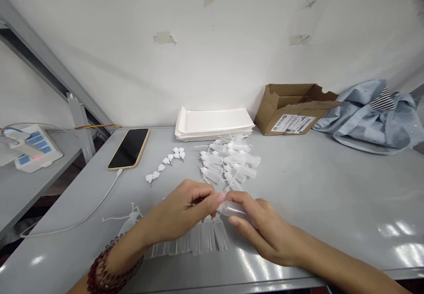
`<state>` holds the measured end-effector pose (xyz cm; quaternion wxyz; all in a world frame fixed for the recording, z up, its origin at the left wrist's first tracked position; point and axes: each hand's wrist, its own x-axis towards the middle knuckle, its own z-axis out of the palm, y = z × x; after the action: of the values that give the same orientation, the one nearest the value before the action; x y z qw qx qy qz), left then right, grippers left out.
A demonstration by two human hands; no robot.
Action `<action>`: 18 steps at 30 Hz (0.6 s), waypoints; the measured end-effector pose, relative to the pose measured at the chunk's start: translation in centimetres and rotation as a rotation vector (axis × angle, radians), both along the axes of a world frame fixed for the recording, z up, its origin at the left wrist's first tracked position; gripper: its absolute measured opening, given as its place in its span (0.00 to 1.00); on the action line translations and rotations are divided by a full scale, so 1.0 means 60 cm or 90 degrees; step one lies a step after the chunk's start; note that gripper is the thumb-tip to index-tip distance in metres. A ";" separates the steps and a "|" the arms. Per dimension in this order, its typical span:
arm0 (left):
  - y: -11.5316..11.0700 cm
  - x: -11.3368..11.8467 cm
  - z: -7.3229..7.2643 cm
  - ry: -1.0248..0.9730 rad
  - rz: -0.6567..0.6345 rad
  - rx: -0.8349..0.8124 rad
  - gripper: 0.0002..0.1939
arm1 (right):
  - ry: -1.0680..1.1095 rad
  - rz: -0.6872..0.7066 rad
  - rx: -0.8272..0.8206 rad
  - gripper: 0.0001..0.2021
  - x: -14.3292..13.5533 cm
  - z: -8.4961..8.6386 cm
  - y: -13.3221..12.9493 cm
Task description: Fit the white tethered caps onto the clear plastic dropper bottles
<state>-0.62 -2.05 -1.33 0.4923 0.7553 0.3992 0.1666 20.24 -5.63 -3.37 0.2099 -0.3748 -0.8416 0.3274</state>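
Note:
In the head view, my right hand point(265, 227) is closed around the body of a small translucent plastic squeeze bottle point(233, 210), which lies almost level above the table. My left hand point(195, 208) pinches the top end of this same bottle, and its fingers hide the tip. Below my left hand several similar bottles point(202, 236) lie side by side in a row, partly covered by the hand and forearm. Beyond my hands is a loose pile of capped bottles point(228, 157). Small white needle tips point(166, 160) are scattered to the left of that pile.
A stack of white trays or cards point(215, 120) stands against the wall, beside an open cardboard box point(291, 110). Blue patterned cloth point(374, 117) lies at far right. A phone point(129, 148) with a charging cable point(99, 210) rests on the left, near a power strip point(38, 146).

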 end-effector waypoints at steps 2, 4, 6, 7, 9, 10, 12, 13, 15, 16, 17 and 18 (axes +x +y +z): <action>-0.001 0.001 0.002 0.009 0.000 0.032 0.23 | 0.018 -0.011 -0.027 0.16 0.002 0.006 0.002; -0.002 0.001 0.002 0.017 -0.001 0.069 0.22 | 0.052 -0.020 -0.056 0.14 0.002 0.011 0.006; -0.004 0.002 0.001 0.021 0.000 0.110 0.19 | 0.096 -0.027 -0.104 0.14 0.002 0.013 0.011; -0.005 0.002 -0.001 0.020 0.000 0.132 0.18 | 0.118 -0.029 -0.139 0.14 0.001 0.014 0.013; -0.007 0.002 -0.005 0.015 0.001 0.181 0.15 | 0.162 -0.031 -0.218 0.15 0.001 0.013 0.016; -0.007 0.003 -0.006 0.010 0.001 0.205 0.14 | 0.181 -0.030 -0.257 0.15 0.000 0.012 0.017; -0.007 0.005 -0.008 -0.008 0.005 0.232 0.14 | 0.208 -0.025 -0.309 0.16 0.000 0.011 0.016; -0.006 0.005 -0.008 -0.019 0.013 0.234 0.15 | 0.208 -0.026 -0.302 0.16 0.000 0.010 0.016; -0.006 0.006 -0.005 -0.030 0.039 0.202 0.19 | 0.172 -0.027 -0.209 0.15 0.001 0.008 0.013; -0.006 0.006 -0.003 -0.029 0.050 0.169 0.21 | 0.144 -0.023 -0.133 0.14 0.001 0.005 0.011; -0.006 0.005 -0.001 -0.026 0.055 0.130 0.23 | 0.116 -0.018 -0.050 0.13 0.001 0.003 0.009; -0.006 0.004 0.001 -0.022 0.053 0.091 0.25 | 0.088 -0.011 0.027 0.13 0.000 -0.001 0.008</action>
<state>-0.37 -2.44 -1.24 0.4363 0.7686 0.4086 0.2279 20.26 -5.15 -3.42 0.2784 -0.3538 -0.8287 0.3325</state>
